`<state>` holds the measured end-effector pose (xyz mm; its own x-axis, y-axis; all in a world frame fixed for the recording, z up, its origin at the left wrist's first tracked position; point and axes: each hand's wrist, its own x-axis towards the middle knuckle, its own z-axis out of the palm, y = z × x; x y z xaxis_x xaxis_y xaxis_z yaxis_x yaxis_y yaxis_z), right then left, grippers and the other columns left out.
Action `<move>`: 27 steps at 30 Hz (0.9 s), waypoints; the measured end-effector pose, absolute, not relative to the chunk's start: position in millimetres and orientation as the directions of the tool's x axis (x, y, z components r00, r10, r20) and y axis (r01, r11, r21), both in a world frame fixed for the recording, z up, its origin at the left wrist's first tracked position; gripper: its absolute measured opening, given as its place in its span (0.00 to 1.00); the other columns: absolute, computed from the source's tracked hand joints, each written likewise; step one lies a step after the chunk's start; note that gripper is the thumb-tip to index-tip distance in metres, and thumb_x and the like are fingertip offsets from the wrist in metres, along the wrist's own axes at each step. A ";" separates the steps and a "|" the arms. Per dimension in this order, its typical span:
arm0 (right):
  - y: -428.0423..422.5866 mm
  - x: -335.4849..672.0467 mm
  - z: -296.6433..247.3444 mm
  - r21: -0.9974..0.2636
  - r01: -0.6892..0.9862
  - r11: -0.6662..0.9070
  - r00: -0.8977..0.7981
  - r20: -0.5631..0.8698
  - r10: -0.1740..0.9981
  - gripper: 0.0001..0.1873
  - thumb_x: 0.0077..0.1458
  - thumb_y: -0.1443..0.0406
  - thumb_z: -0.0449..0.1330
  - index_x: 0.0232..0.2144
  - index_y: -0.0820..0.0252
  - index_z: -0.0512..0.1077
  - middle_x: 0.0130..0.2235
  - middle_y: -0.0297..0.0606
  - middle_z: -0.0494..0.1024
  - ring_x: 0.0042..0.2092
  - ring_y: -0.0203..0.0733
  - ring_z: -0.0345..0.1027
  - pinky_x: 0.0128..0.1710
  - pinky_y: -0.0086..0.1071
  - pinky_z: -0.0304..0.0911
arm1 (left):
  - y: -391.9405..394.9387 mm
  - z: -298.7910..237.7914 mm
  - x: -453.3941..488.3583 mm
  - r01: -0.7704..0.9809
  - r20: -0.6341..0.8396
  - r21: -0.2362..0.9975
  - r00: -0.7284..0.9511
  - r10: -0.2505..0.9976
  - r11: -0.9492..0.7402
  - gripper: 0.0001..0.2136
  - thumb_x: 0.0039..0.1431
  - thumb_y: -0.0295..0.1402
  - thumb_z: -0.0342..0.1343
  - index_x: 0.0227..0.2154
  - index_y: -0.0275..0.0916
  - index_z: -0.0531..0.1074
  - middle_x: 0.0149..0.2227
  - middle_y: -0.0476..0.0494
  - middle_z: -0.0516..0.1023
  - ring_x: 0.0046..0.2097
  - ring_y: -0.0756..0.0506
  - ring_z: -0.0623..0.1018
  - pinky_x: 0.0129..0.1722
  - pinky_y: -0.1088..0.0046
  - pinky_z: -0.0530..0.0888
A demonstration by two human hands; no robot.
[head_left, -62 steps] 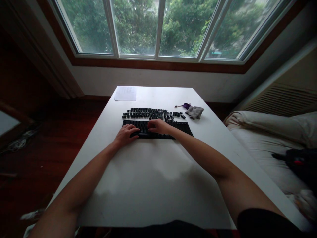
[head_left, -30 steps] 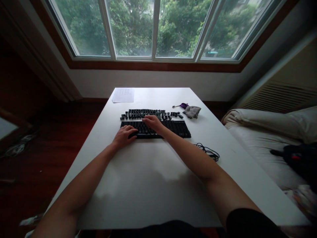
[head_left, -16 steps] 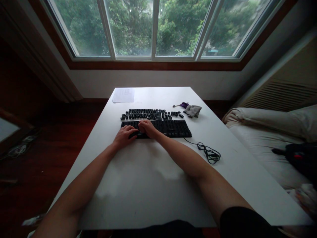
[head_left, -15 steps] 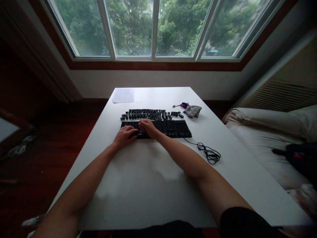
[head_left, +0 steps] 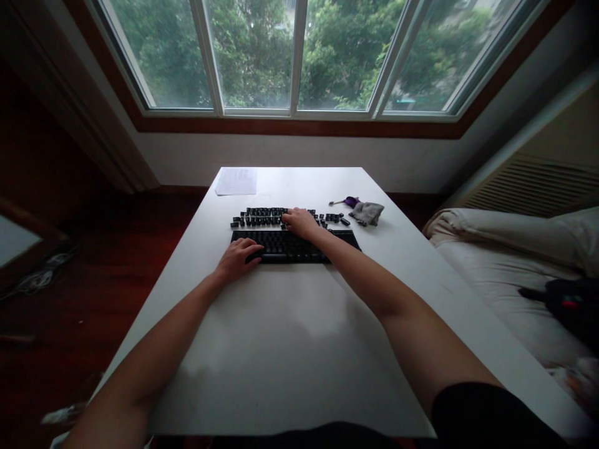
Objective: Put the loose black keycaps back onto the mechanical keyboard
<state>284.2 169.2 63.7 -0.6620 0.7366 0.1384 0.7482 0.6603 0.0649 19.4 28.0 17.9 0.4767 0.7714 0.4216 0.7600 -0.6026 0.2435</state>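
Touching keyboard (head_left: 287, 248) at edge, left hand (head_left: 238, 257) spread; right hand (head_left: 301, 222) over keycaps (head_left: 264, 221), grip unclear.

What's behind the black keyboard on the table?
Rows of loose black keycaps lie behind the keyboard. Farther back is a sheet of paper. The right hand covers part of the rows, so what's under it can't be seen.

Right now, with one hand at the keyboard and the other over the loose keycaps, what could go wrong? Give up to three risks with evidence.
1. The right hand is among closely set keycaps, so it might knock neighbours out of their rows.
2. The left hand is at the left end of the keyboard; a push there might nudge it into the keycaps just behind.
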 end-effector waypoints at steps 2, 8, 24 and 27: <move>174.3 282.6 64.3 0.105 0.710 0.696 -0.704 0.113 0.701 0.14 0.58 0.66 0.63 0.47 0.59 0.76 0.49 0.50 0.77 0.51 0.54 0.67 0.47 0.38 0.59 | 27.9 18.3 19.1 0.759 0.424 0.249 0.473 0.773 -0.601 0.17 0.65 0.39 0.57 0.55 0.47 0.74 0.49 0.41 0.75 0.50 0.39 0.73 0.52 0.54 0.72; 187.3 277.0 64.4 0.114 0.635 0.764 -0.772 0.049 0.634 0.14 0.57 0.67 0.65 0.47 0.59 0.77 0.49 0.49 0.77 0.52 0.52 0.67 0.48 0.37 0.58 | 27.8 19.0 18.8 0.760 0.425 0.253 0.469 0.774 -0.599 0.17 0.65 0.38 0.57 0.55 0.48 0.74 0.49 0.41 0.76 0.49 0.39 0.73 0.51 0.55 0.72; 153.1 293.0 88.6 -0.313 0.617 0.722 -0.772 -0.063 0.632 0.08 0.57 0.64 0.63 0.38 0.60 0.79 0.33 0.35 0.79 0.33 0.37 0.66 0.33 0.30 0.54 | 26.5 17.2 18.8 0.763 0.426 0.245 0.470 0.773 -0.598 0.17 0.64 0.38 0.58 0.55 0.48 0.74 0.49 0.41 0.75 0.49 0.39 0.73 0.51 0.55 0.72; 145.0 294.5 90.8 -0.417 0.578 0.701 -0.813 -0.220 0.540 0.06 0.55 0.64 0.64 0.35 0.59 0.80 0.30 0.33 0.79 0.30 0.35 0.66 0.31 0.29 0.54 | 26.6 16.2 18.9 0.764 0.425 0.247 0.468 0.775 -0.596 0.16 0.65 0.38 0.57 0.55 0.47 0.74 0.49 0.41 0.75 0.49 0.39 0.73 0.51 0.55 0.71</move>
<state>294.5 145.0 90.8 -0.8126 0.5398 -0.2196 0.5785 0.7011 -0.4169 18.9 26.6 16.2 0.4677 0.7750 0.4251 0.7637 -0.5964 0.2471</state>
